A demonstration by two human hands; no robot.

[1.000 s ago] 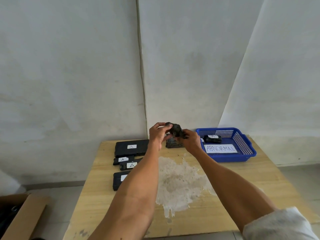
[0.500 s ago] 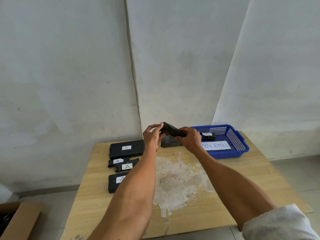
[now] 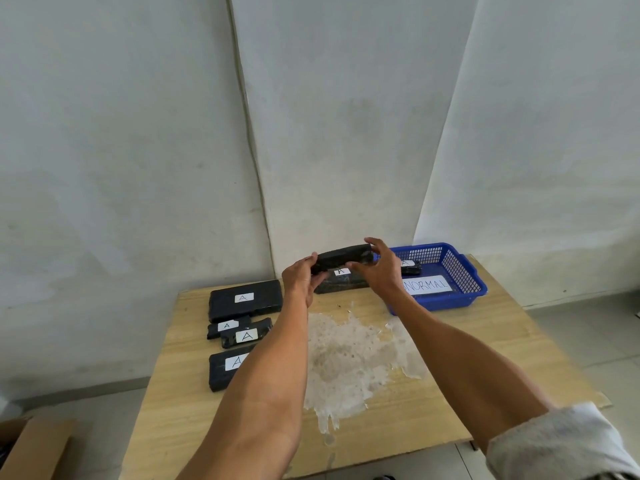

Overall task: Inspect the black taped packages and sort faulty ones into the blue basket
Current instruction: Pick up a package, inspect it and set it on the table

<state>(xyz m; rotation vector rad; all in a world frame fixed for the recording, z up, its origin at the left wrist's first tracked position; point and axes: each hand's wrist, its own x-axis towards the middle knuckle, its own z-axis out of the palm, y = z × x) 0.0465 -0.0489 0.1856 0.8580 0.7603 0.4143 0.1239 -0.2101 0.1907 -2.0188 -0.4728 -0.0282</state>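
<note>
Two hands hold the package [image 3: 343,258] aloft by its ends: left hand [image 3: 300,279] curled round one, right hand [image 3: 381,271] pinching the other, basket [image 3: 450,301] just beyond its fingertips. Seems stiff and light (probably slick), so end-grips suit.

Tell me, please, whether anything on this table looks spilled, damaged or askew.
A large pale, blotchy patch covers the middle of the wooden table, like a dried spill or worn surface. At left, two small labelled packages lie askew, one overlapping the other.
</note>
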